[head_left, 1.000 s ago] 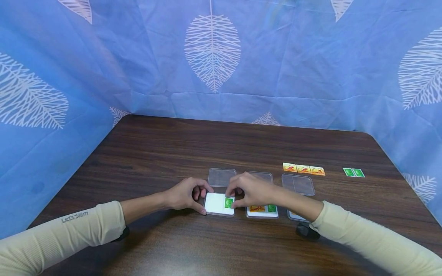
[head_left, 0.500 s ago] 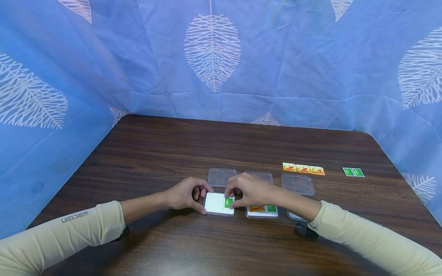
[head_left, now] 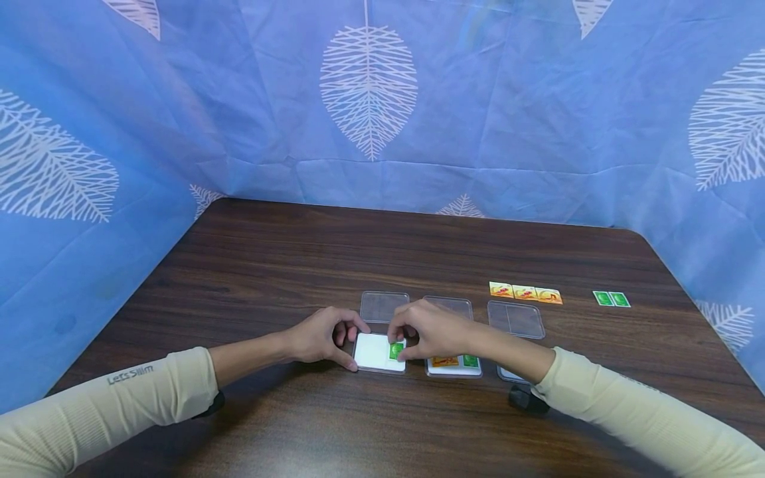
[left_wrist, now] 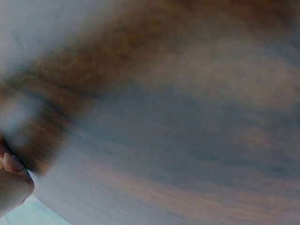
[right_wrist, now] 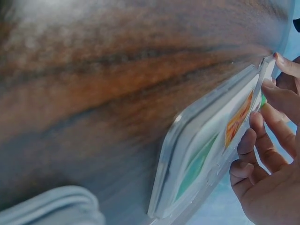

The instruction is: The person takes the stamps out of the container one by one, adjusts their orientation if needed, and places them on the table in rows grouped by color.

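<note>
A shallow clear case with a white insert lies in front of me in the head view. My left hand holds it by the left side, thumb and index finger at its two left corners. On the insert's right part is a green stamp. My right hand pinches this stamp between thumb and index finger. To the right, partly under the right hand, a second case holds an orange stamp and another green stamp. The right wrist view shows the fingers beyond that second case.
Clear lids lie in a row behind the cases. A third case is mostly hidden by the right forearm. Farther back are a strip of yellow-orange stamps and a pair of green stamps on the wooden table.
Both hands keep nearly the same place. The right hand and forearm have shifted very slightly left; the stamp and cases look unmoved.
</note>
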`<state>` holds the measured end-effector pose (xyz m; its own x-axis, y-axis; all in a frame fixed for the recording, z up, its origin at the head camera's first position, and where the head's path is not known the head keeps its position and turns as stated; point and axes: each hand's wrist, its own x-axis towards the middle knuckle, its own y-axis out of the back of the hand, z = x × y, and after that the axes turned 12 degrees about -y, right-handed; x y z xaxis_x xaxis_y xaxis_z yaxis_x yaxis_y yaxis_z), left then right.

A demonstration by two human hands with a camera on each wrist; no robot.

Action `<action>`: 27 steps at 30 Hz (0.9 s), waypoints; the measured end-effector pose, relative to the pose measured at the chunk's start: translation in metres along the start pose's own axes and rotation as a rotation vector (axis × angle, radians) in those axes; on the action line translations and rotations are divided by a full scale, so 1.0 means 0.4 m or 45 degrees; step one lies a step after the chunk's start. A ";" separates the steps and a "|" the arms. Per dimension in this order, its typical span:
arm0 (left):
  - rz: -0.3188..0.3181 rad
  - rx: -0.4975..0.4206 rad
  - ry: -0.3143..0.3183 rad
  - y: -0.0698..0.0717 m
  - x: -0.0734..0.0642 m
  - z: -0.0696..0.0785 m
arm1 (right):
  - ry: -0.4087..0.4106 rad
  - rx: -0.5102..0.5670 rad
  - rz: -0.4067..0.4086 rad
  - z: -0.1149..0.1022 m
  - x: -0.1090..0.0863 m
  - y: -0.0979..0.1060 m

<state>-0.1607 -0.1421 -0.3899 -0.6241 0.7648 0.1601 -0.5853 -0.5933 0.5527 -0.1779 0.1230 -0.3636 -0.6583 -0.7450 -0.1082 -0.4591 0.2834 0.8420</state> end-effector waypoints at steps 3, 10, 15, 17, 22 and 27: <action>-0.002 0.001 0.003 -0.001 0.002 0.001 | -0.010 0.002 -0.001 -0.004 -0.001 0.000; 0.000 0.001 0.001 -0.001 0.002 0.002 | -0.012 0.004 -0.003 -0.010 0.000 0.000; 0.003 -0.002 0.005 -0.001 0.000 0.001 | 0.003 0.067 -0.025 -0.007 -0.001 0.000; 0.004 -0.006 0.007 -0.001 0.000 0.001 | 0.006 0.102 -0.038 -0.005 -0.001 0.000; 0.004 -0.013 0.007 0.000 0.001 0.002 | -0.019 0.168 -0.061 0.003 0.001 -0.001; 0.002 -0.015 0.005 -0.001 0.002 0.003 | -0.028 0.188 -0.064 0.009 0.002 -0.001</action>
<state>-0.1605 -0.1408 -0.3889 -0.6269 0.7630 0.1576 -0.5906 -0.5973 0.5426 -0.1803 0.1243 -0.3660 -0.6444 -0.7474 -0.1613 -0.5735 0.3329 0.7485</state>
